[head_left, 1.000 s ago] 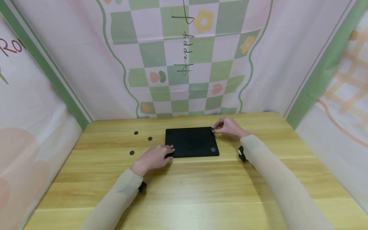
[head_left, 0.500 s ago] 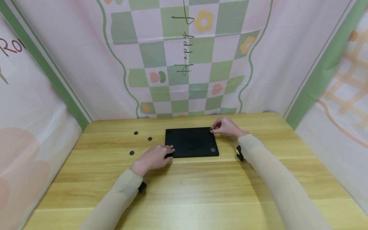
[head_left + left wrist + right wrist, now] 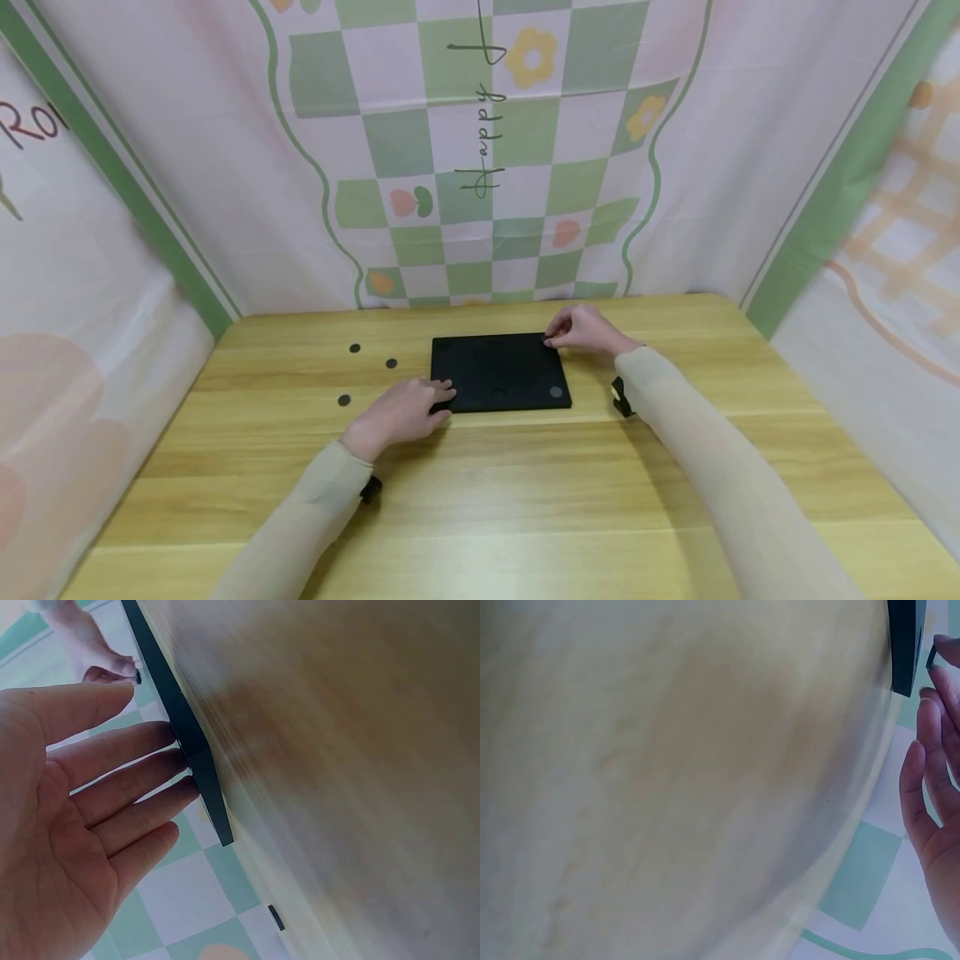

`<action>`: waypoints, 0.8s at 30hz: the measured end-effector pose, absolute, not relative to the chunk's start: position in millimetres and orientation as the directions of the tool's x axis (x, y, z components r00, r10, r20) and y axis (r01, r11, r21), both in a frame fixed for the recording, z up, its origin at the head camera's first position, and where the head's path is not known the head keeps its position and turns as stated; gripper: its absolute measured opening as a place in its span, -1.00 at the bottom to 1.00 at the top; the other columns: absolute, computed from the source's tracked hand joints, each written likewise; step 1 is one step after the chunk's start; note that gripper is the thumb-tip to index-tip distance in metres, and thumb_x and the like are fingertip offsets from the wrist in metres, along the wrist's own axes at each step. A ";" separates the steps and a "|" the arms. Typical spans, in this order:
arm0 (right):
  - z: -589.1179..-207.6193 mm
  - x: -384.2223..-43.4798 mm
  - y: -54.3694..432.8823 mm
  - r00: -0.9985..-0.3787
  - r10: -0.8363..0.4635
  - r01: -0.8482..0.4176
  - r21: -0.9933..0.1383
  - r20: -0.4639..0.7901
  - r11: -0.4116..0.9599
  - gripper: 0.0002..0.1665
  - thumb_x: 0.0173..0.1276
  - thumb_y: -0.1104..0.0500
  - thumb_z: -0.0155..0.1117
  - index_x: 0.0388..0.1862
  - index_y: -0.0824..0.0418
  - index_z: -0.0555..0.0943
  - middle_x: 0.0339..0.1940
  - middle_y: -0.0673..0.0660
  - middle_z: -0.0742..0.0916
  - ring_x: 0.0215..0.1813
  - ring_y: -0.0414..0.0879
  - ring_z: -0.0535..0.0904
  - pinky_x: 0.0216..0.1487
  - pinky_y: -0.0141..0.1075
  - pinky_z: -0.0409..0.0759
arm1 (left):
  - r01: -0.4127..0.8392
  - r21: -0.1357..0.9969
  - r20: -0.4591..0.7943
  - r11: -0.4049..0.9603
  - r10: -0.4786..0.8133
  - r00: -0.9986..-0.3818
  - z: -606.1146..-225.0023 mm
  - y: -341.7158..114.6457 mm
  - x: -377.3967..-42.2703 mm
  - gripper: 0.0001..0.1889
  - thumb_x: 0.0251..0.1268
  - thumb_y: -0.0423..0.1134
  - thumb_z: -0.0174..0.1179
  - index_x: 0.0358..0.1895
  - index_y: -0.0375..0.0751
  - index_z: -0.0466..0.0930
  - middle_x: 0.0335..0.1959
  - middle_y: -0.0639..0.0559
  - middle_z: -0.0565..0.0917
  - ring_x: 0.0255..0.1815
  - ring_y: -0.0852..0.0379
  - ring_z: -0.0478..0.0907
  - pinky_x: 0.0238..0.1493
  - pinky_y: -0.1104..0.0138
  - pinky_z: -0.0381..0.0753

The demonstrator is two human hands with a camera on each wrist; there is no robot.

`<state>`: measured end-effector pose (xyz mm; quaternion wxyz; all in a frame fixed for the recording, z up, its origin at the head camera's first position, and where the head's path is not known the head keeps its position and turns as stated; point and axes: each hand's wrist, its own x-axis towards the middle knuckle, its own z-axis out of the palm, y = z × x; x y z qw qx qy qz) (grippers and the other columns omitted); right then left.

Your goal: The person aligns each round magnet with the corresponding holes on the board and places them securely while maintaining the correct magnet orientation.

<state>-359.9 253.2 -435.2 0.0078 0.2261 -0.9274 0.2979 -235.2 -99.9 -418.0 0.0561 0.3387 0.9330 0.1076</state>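
Observation:
A flat black rectangular board (image 3: 495, 367) lies on the wooden table. My left hand (image 3: 401, 408) rests its straight fingertips on the board's near left corner; the left wrist view shows those fingers (image 3: 124, 784) extended against it. At the far right corner, my right hand (image 3: 588, 329) pinches a small dark disc (image 3: 931, 657) between thumb and forefinger, held just above the board's surface. A greyish disc (image 3: 556, 392) sits at the board's near right corner. Faint round outlines mark the board, though its dark surface hides detail.
Left of the board lie three loose dark discs: a far one (image 3: 355, 348), a middle one (image 3: 392, 363) and a near one (image 3: 344, 401). A patterned curtain (image 3: 525, 167) hangs behind the table (image 3: 510, 500).
My right hand has shifted slightly left, bringing the pinched disc from the board's right edge in over its far right corner. The left hand stays in place.

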 end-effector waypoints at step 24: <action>-433.8 -361.6 248.0 -0.883 -0.445 -0.457 -0.484 0.147 0.747 -0.90 0.03 0.18 0.48 -0.42 0.11 0.74 -0.39 0.01 0.75 -0.39 -0.22 0.62 -0.31 -0.35 0.58 | 0.625 0.239 -0.024 0.743 0.648 -0.761 -420.7 -100.9 -236.7 -0.58 0.40 -0.10 0.07 0.24 -0.16 0.50 0.31 -0.07 0.46 0.30 -0.11 0.41 0.11 0.17 0.51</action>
